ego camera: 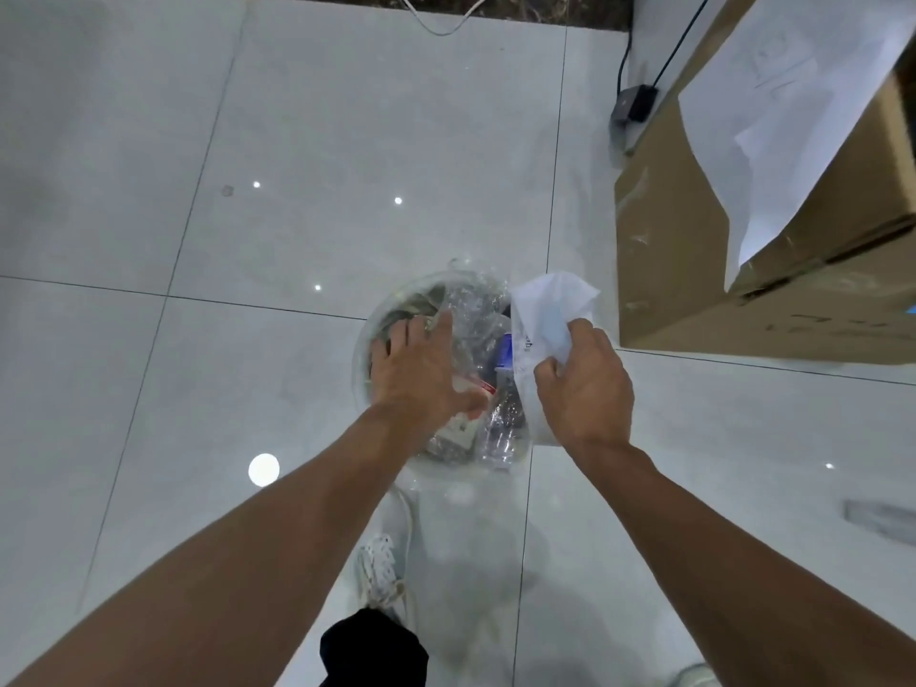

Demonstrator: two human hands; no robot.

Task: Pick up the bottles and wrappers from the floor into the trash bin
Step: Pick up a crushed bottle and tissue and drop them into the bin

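Below both my hands sits the trash bin (364, 339), full of clear bottles (498, 438). My left hand (421, 371) presses flat, fingers spread, on crumpled plastic; my right hand (587, 384) pinches a white wrapper (545, 309) over the rim.

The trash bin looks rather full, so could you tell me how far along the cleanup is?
Done: the trash bin already holds clear bottles and crumpled plastic. In hand: the left hand presses the contents down while the right hand holds a white wrapper over the rim. Left: dropping that wrapper; no other litter is clearly visible.
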